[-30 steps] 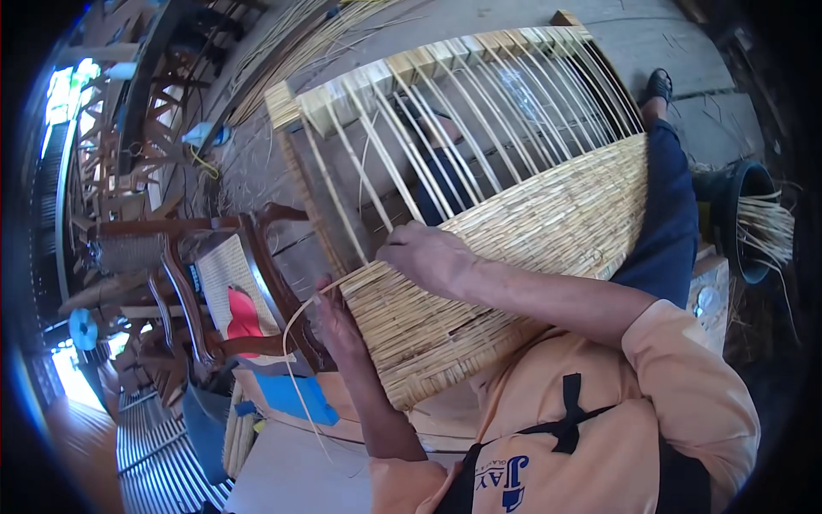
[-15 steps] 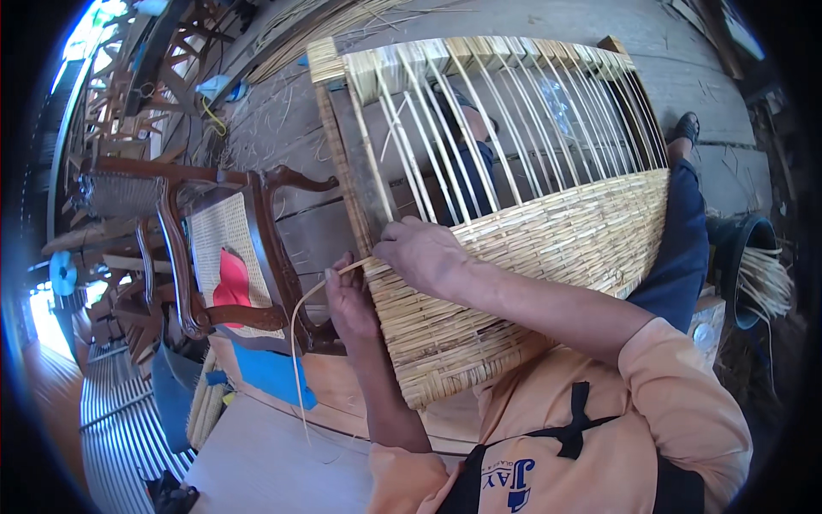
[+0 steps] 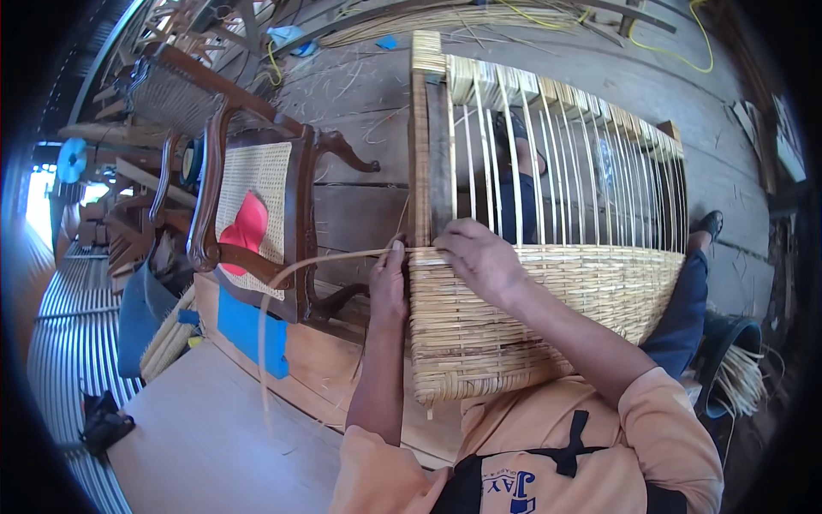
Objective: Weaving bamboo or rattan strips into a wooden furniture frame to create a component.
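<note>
A wooden-framed panel rests across my lap, its near half closely woven in straw-coloured cane. Bare upright cane stakes span the far half. My left hand is just outside the panel's left post, with thumb and fingers pinching a thin cane strip. The strip's loose end arches left and hangs down. At the top edge of the weave, beside that post, my right hand has its fingertips closed on the strip's other part. Its fingers partly hide where the strip enters the weave.
To the left lies a carved wooden chair with a cane panel and a red cloth on it. A pale board is at lower left. A dark bucket of cane strips stands right. A yellow cord crosses the plank floor.
My view has shifted, so the panel sits farther right and straighter in it. The strip's loose end swings out wider to the left. Both hands stay at the panel's left edge.
</note>
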A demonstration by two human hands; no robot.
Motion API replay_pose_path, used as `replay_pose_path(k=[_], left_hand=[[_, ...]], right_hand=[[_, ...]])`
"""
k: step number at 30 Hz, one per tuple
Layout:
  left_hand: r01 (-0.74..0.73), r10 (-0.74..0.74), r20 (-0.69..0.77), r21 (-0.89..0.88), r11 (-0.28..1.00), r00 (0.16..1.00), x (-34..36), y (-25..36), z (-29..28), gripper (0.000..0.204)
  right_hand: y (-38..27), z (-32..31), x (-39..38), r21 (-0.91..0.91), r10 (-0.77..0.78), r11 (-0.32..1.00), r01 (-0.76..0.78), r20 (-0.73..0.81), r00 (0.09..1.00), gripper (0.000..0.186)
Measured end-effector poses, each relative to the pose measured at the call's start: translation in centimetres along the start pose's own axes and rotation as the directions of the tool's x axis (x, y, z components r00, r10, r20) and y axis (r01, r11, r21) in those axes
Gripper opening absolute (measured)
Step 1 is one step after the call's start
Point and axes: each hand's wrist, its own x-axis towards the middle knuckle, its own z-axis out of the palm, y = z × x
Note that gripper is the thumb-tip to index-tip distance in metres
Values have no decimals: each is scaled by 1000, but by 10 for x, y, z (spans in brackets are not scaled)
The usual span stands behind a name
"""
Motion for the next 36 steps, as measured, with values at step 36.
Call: replay_pose_path(k=[36], left_hand=[[-693,376,583,629,353,720,-155,119,90,45]], right_hand=[[99,-36,-333,-320,186,894,-315,-375,908,66]])
